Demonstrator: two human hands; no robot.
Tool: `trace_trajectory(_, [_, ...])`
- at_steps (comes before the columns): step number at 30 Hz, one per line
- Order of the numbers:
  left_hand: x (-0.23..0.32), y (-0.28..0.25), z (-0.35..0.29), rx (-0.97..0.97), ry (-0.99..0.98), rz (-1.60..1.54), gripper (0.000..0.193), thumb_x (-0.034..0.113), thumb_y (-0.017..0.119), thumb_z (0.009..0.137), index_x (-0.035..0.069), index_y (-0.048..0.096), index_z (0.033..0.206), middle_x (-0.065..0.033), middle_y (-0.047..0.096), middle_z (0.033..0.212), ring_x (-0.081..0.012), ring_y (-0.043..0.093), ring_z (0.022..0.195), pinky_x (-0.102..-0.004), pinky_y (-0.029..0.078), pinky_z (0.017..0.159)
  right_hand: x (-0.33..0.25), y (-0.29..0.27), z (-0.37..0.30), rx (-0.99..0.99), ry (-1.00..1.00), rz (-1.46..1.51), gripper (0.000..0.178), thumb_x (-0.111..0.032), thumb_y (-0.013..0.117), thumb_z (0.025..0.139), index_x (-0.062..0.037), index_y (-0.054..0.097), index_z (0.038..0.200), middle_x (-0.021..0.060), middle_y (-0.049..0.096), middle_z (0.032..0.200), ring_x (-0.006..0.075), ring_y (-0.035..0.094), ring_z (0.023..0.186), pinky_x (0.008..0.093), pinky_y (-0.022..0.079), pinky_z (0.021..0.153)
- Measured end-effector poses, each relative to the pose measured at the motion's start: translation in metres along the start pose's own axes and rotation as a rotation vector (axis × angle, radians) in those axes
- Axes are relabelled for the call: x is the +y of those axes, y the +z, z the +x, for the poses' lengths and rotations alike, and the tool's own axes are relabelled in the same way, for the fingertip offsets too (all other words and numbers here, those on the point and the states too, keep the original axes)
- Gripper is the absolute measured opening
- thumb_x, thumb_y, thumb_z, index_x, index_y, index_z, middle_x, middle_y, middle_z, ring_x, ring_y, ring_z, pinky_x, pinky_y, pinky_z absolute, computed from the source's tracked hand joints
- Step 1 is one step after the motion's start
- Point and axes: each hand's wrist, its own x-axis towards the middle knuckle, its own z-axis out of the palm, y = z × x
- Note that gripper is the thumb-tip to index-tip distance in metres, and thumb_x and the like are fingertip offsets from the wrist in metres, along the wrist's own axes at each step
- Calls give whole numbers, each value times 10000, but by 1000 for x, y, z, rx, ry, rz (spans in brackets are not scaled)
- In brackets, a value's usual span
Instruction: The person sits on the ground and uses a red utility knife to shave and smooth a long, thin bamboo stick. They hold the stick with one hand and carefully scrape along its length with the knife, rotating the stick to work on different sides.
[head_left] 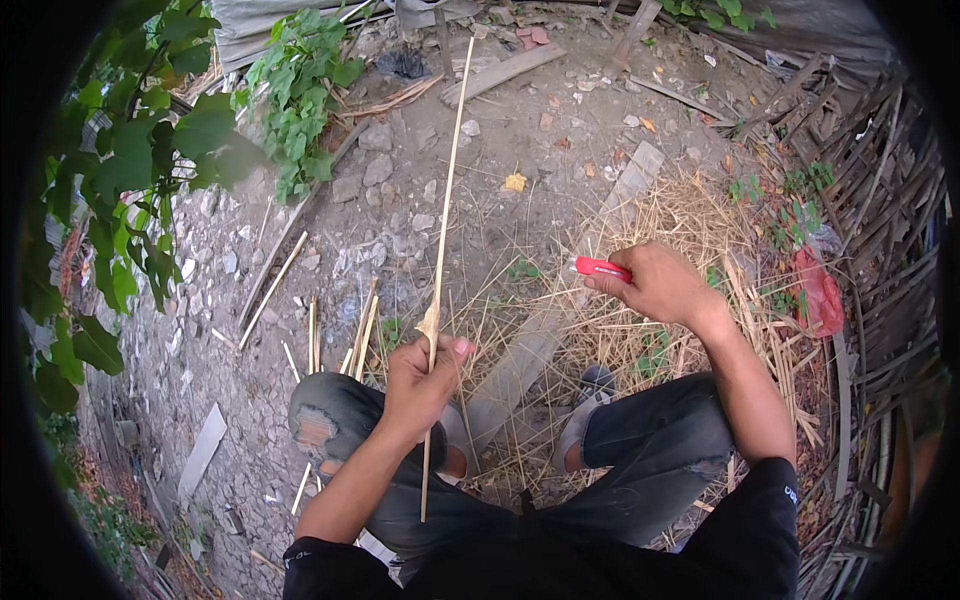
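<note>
My left hand (424,382) is closed around a long, thin, pale bamboo strip (452,170). The strip stands nearly upright in the picture, its far end over the ground ahead and its near end between my knees. Just above my fingers, a ragged, wider tan piece (430,320) sits on the strip; whether it is part of it I cannot tell. Off to the right, my right hand (662,284) grips a red-handled cutter knife (602,268), apart from the strip. The knife's tip points left, and its blade is too small to make out clearly.
Pale shavings (690,220) cover the ground on the right, beside a wooden plank (520,370). Several cut strips (365,325) lie by my left knee. Leafy branches (130,150) hang at left. Stacked sticks (880,220) and a red plastic bag (820,290) line the right edge.
</note>
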Motion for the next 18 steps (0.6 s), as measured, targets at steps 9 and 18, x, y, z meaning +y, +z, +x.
trace_trajectory(9, [-13,16,1,-118,69,45,499,275,481,1087,-9,373,1483,43,441,601,-37,384,479,-223,305,456,-53,-2,-12,12,-164,256,553,-513,549,997,2,684,848,233,634,678,439,659,731,508,516,704])
trace_trajectory(18, [-8,22,3,-172,-121,-336,381,235,419,1104,94,425,1458,47,282,566,-43,236,436,-214,249,406,-70,27,0,-102,-179,242,571,-518,507,1009,0,727,919,248,675,729,449,683,775,533,536,747])
